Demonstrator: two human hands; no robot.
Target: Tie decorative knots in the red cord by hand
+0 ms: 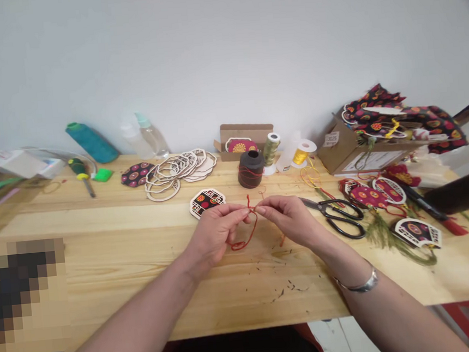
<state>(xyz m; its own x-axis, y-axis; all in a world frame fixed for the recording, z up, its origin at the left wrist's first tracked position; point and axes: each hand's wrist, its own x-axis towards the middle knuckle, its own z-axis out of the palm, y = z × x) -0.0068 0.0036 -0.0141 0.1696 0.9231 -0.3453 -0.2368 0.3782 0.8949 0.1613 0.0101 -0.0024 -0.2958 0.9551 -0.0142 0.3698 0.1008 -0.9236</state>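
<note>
A thin red cord [257,230] is pinched between the fingertips of both hands, above the middle of the wooden table [146,293]. My left hand [218,226] is closed on it from the left, and part of the cord loops down below the fingers. From the right, my right hand [285,215] grips the cord very close to the left fingertips. A short end sticks up between them. Behind my left hand lies a patterned ornament [207,201] with a pale frame, partly covered. Black-handled scissors [340,216] rest just right of my right hand.
Behind the hands stand a black thread spool [251,169], a green thread spool [272,152] and a yellow thread spool [303,152]. Pale frames [176,170] are piled at back left, near a screwdriver [80,173]. A cardboard box [339,153] holds patterned fabric; tasselled ornaments [418,234] lie right.
</note>
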